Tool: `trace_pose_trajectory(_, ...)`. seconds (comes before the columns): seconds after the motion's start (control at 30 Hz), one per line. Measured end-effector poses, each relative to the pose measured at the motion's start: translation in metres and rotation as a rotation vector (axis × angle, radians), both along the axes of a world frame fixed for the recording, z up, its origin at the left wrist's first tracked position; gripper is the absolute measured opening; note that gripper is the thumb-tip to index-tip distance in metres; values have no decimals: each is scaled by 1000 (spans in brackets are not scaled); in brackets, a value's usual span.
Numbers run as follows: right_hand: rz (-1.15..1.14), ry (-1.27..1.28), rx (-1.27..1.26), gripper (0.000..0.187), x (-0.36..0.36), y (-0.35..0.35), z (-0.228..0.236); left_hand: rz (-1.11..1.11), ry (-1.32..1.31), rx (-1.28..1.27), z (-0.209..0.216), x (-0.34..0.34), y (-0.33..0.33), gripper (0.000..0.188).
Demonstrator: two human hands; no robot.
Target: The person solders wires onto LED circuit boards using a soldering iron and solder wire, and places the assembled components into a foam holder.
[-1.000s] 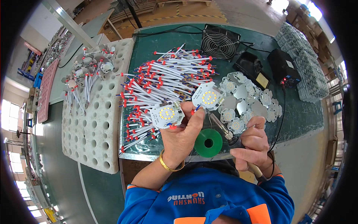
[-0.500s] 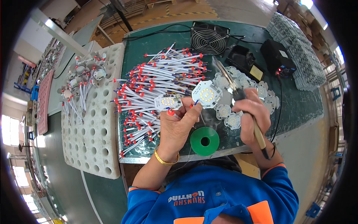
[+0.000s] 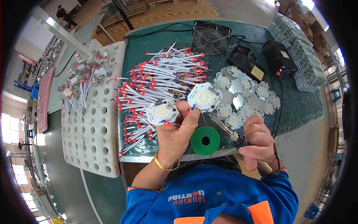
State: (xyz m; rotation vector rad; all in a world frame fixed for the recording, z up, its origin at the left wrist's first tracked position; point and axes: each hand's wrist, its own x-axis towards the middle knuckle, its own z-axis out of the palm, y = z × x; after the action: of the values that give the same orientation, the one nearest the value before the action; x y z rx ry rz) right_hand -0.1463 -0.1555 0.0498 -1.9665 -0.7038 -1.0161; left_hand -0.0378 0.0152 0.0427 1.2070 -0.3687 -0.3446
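From afar I see my bare left hand [image 3: 175, 134] in a pinch, left forearm [image 3: 151, 175] slanting up rightward, my bare right hand [image 3: 258, 143] curled in a grip.

My corner of an electronics assembly workshop on a factory floor.
My right hand [image 3: 257, 143] grips a metal-barrelled soldering iron [image 3: 234, 136] at a green-topped workbench [image 3: 298, 106], its black, box-shaped control unit [image 3: 276, 54] powered. Around me are heaped silvery LED circuit boards [image 3: 248, 93] and white wires with red caps [image 3: 167, 71]; beyond the bench, slatted wooden pallets [image 3: 138, 6] and yellow-and-black striped floor tape [image 3: 194, 14].
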Motion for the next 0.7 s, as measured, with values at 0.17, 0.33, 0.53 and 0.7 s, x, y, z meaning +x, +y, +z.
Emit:
trace_pose_trajectory(0.17, 10, 18, -14, 21, 3, 2, -2, 7, -10, 3, 2, -2, 0, 7)
trace_pose_trajectory(0.33, -4, 13, 36, 20, 7, 6, -3, 25, -14, -16, 2, -3, 0, 6)
trace_pose_trajectory(0.53, -4, 20, 4, 20, 7, 4, -3, 48, -27, -2, 0, -3, -2, 6)
trace_pose_trajectory(0.7, -22, -12, -99, 22, 9, 2, -5, 49, -16, -12, -1, -3, -2, 7)
